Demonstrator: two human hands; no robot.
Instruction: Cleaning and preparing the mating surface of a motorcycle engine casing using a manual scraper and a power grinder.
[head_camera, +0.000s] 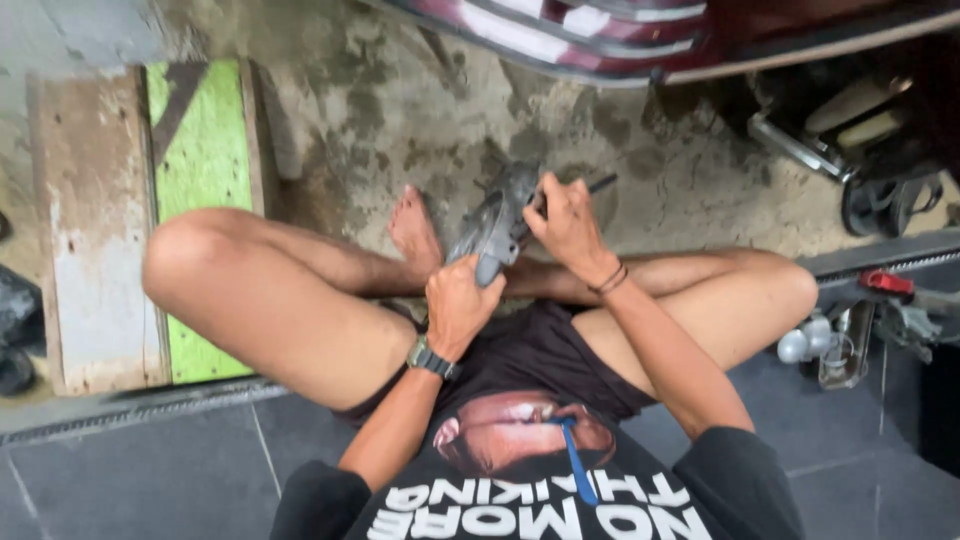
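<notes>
Left hand grips the grey metal part's base; right hand clamps its top.

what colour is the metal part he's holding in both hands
Dull grey: the metal part, gripped by the left hand and right hand, shows best in the head view.

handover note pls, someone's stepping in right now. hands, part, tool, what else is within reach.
Left hand: closed around the lower end of the grey metal part, holding it over the crossed legs.
Right hand: gripping a thin dark tool against the part's upper end; the tip is hidden.
Person sits on the dark tiled floor, bare foot just left of the part.
Small metal pieces lie by the right knee.
Done or left: cannot tell; the part is in hand, tool applied.
</notes>
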